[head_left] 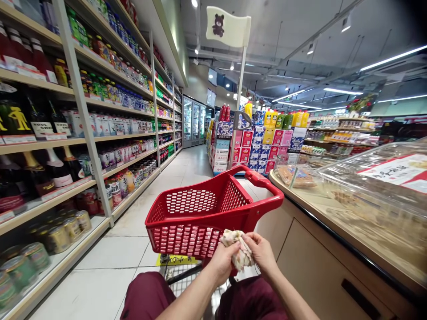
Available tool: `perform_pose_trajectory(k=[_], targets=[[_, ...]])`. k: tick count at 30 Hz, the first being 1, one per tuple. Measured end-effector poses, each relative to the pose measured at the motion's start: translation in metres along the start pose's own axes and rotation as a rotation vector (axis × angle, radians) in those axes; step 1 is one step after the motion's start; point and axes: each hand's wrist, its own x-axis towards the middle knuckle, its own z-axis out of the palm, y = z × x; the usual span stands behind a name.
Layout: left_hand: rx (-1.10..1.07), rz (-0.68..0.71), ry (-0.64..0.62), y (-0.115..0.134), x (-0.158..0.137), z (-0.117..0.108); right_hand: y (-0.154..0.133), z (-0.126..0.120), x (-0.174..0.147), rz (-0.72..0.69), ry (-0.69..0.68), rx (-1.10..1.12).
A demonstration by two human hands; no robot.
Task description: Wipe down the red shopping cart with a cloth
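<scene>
A crumpled, pale cloth with coloured patches is bunched up between both my hands, above my knees. My left hand has its fingers closed on the left side of it, thumb on top. On the other side, my right hand pinches the cloth between thumb and fingers. Just beyond them stands a red plastic shopping cart with a perforated basket, its handle toward the right. No goods show inside the basket.
Shelves of bottles and cans line the left side. A counter with a packaged food tray and clear lids runs along the right. Ahead are stacked drink cartons, a bear flag on a pole and glass-door fridges.
</scene>
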Motion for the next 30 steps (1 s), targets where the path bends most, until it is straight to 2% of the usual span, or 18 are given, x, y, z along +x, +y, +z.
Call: perform_pose_trajectory(k=[2, 4, 5, 8, 9, 11, 12, 14, 17, 18, 19, 21, 23, 25, 27, 30], targets=[[0.083, 0.105, 0.181, 0.004, 0.004, -0.001, -0.005, -0.002, -0.003, -0.029, 0.127, -0.042], [0.188, 0.234, 0.312, 0.006, 0.002, 0.002, -0.008, 0.004, -0.013, 0.009, 0.133, 0.023], [0.260, 0.307, 0.306, 0.007, -0.001, 0.005, -0.008, 0.010, -0.021, 0.028, 0.096, 0.070], [0.522, 0.527, 0.109, 0.002, -0.016, 0.017, -0.001, 0.031, -0.041, 0.026, 0.046, 0.197], [0.584, 0.560, 0.031, 0.000, -0.020, 0.020, 0.003, 0.034, -0.044, 0.014, 0.069, 0.225], [0.596, 0.514, -0.084, -0.004, -0.022, 0.020, 0.006, 0.027, -0.040, -0.026, 0.086, 0.223], [0.569, 0.453, -0.123, -0.005, -0.020, 0.018, 0.005, 0.017, -0.032, -0.077, 0.085, 0.168], [0.501, 0.311, -0.145, -0.006, -0.010, 0.008, -0.007, -0.011, -0.004, -0.283, 0.135, -0.052], [0.510, 0.211, -0.013, -0.008, 0.006, -0.012, -0.027, -0.049, 0.050, -0.761, 0.387, -0.466], [0.548, 0.206, 0.039, -0.009, 0.009, -0.019, -0.028, -0.056, 0.064, -0.893, 0.389, -0.575], [0.592, 0.204, 0.076, -0.012, 0.010, -0.025, -0.024, -0.059, 0.073, -0.997, 0.347, -0.668], [0.687, 0.206, 0.093, -0.016, 0.009, -0.037, -0.003, -0.055, 0.077, -1.126, 0.175, -0.817], [0.786, 0.225, 0.092, -0.018, 0.007, -0.047, 0.024, -0.047, 0.067, -1.191, -0.038, -0.912], [0.880, 0.271, 0.107, -0.016, 0.005, -0.056, 0.038, -0.042, 0.057, -1.212, -0.209, -0.956], [0.984, 0.366, 0.137, -0.011, 0.006, -0.062, 0.031, -0.041, 0.056, -1.169, -0.217, -0.948], [1.173, 0.547, 0.159, 0.001, 0.007, -0.068, 0.008, -0.044, 0.069, -1.086, -0.031, -0.899]])
